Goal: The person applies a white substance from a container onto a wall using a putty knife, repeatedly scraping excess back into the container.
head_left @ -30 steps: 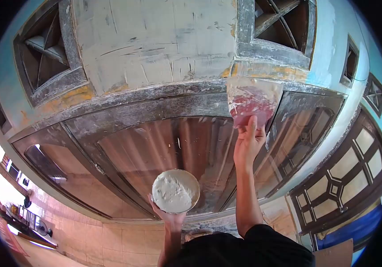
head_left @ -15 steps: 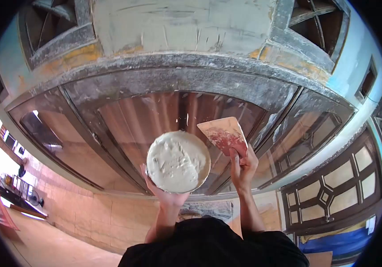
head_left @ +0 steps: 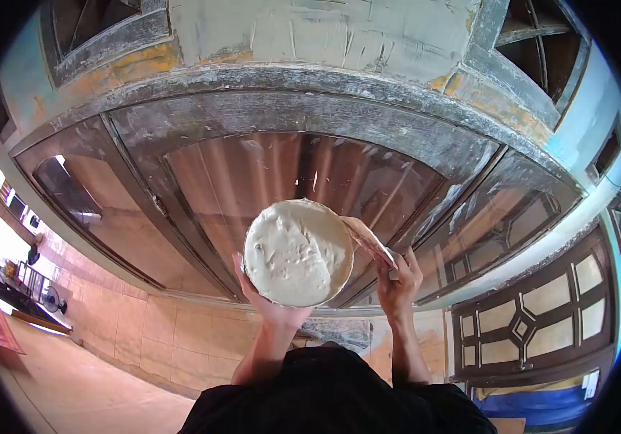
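Observation:
My left hand holds up a round container of off-white putty from below, its fingers wrapped round the near left side. The putty's surface is lumpy, with a smoother patch at the lower right. In my right hand is a flat putty scraper, gripped at its near end. Its blade is turned nearly edge-on, and the far corner meets the container's right rim. Reddish and pale smears coat the scraper.
Ahead stands a wooden door frame with glass panes and patchy whitish filler. Above it is a scraped grey-green wall panel. A dark panelled door stands at the right, a fan at the far left.
The scraper has swung from face-on to nearly edge-on and moved left to the container's rim. My view has shifted slightly, and the container sits a little farther right and higher.

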Demonstrator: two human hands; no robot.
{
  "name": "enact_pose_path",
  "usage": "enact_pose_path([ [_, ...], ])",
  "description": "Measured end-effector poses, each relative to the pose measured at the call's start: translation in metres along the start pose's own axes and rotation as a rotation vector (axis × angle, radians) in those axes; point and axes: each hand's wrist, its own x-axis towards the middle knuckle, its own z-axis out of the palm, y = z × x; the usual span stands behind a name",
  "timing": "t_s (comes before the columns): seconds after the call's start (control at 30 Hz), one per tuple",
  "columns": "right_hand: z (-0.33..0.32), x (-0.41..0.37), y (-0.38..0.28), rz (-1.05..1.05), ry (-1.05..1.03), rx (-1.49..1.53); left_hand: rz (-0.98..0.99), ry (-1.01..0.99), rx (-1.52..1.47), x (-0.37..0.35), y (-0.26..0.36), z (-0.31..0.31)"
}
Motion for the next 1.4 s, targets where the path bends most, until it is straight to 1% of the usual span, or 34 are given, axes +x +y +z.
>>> enact_pose_path([
  [0.17,-0.004,-0.003,0.0,-0.032,-0.006,-0.015,-0.016,0.019,-0.057,0.0,0.0,-0.001],
  [0.23,-0.006,-0.004,0.003,-0.096,-0.011,-0.011,-0.033,0.064,-0.031,0.0,-0.001,0.001],
  [0.27,-0.008,-0.005,0.004,-0.096,-0.011,-0.012,-0.034,0.064,-0.032,0.0,-0.001,0.0],
  [0.33,-0.012,-0.006,0.003,-0.028,-0.072,-0.049,-0.035,0.028,-0.039,0.001,-0.001,-0.004],
  [0.37,-0.012,-0.006,0.002,-0.028,-0.073,-0.05,-0.036,0.029,-0.04,0.001,0.0,-0.004],
  [0.43,-0.013,-0.006,0.001,0.04,-0.035,-0.029,-0.024,0.049,-0.014,-0.001,0.001,-0.001],
  [0.47,-0.012,-0.007,0.009,-0.001,-0.011,-0.091,-0.023,0.05,-0.014,-0.001,0.0,-0.001],
  [0.5,-0.012,-0.006,0.009,-0.001,-0.012,-0.091,-0.019,0.04,-0.01,-0.001,0.0,-0.001],
  [0.67,-0.01,-0.003,0.0,0.008,0.056,-0.035,-0.026,0.023,-0.001,-0.001,0.001,-0.001],
  [0.77,-0.01,-0.005,0.01,0.017,0.05,0.012,-0.012,0.049,-0.007,-0.002,0.001,-0.002],
  [0.8,-0.01,-0.007,0.014,0.091,0.05,0.037,-0.007,0.03,-0.022,-0.001,0.001,-0.005],
  [0.83,-0.009,-0.007,0.015,0.091,0.056,0.035,-0.005,0.008,-0.036,-0.001,0.002,-0.007],
  [0.87,-0.008,-0.005,0.014,0.184,0.134,0.13,-0.012,0.0,-0.034,-0.001,0.002,-0.006],
  [0.9,-0.006,-0.002,0.014,0.275,0.215,0.227,0.02,0.033,-0.012,-0.002,0.002,-0.004],
  [0.93,-0.003,0.005,0.013,0.238,0.304,0.282,0.05,0.065,0.011,-0.003,0.003,-0.003],
  [0.97,-0.005,0.015,0.012,0.233,0.324,0.281,0.04,0.048,0.018,-0.003,0.004,-0.003],
  [1.03,-0.013,0.039,0.003,-0.12,0.425,0.064,0.069,0.045,0.06,-0.006,0.007,-0.006],
  [1.1,-0.018,0.073,-0.005,-0.389,0.491,-0.019,0.074,0.042,0.083,-0.007,0.009,-0.01],
  [1.17,-0.022,0.106,-0.008,-0.579,0.533,-0.145,0.116,0.032,0.097,-0.009,0.011,-0.012],
  [1.23,-0.024,0.136,-0.01,-0.691,0.55,-0.324,0.128,0.014,0.142,-0.009,0.013,-0.017],
  [1.3,-0.014,0.162,0.003,-0.789,0.563,-0.42,0.143,-0.007,0.183,-0.008,0.015,-0.02],
  [1.4,0.002,0.184,0.011,-0.804,0.622,-0.486,0.157,-0.018,0.182,-0.009,0.017,-0.023],
])
